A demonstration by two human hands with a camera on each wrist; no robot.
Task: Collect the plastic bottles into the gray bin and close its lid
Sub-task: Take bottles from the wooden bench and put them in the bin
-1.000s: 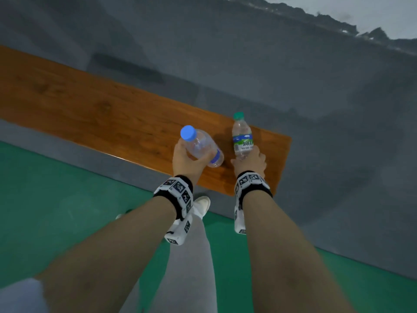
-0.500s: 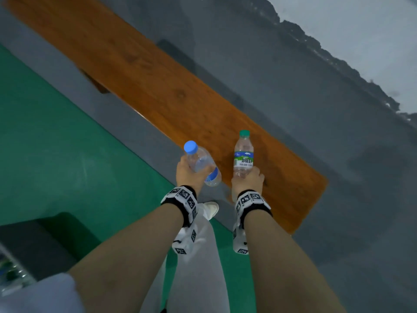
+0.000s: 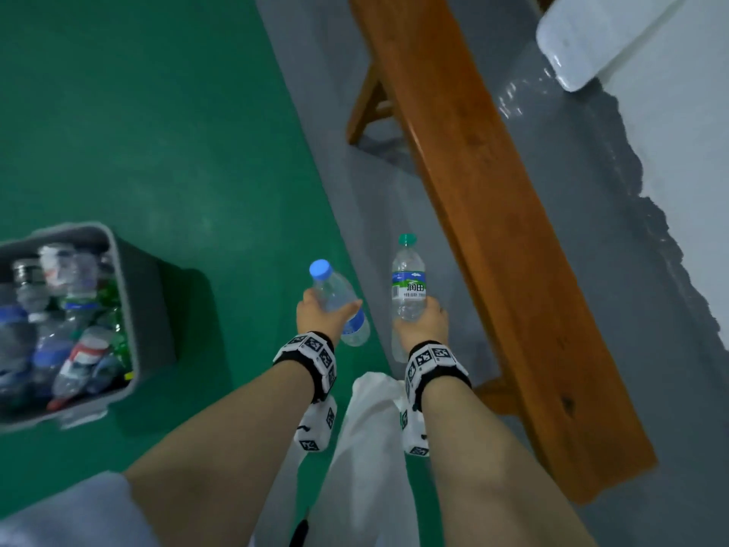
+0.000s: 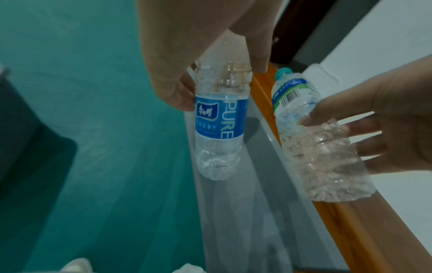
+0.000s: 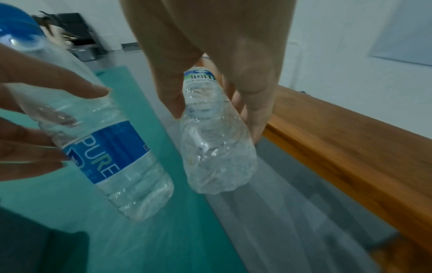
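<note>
My left hand point(image 3: 324, 315) grips a clear bottle with a blue cap and blue label point(image 3: 338, 298), tilted, held above the floor. The same blue-label bottle point(image 4: 218, 122) fills the left wrist view, fingers curled round its upper body. My right hand point(image 3: 421, 323) holds a clear bottle with a green cap and green-blue label point(image 3: 408, 286) upright by its lower half; this bottle point(image 5: 210, 140) is crumpled. The gray bin point(image 3: 144, 305) stands on the green floor at the left, lid off, holding several plastic bottles. Its lid is not in view.
A long orange wooden bench point(image 3: 493, 230) runs along my right over the gray floor strip. A white wall point(image 3: 690, 152) lies beyond it, with a white panel point(image 3: 591, 33) leaning at the top right. My white trouser leg point(image 3: 367, 448) is below the hands.
My view has swung left and away from the bench. Both bottles have come off the bench top and are carried over the floor. The gray bin has come into view at the left.
</note>
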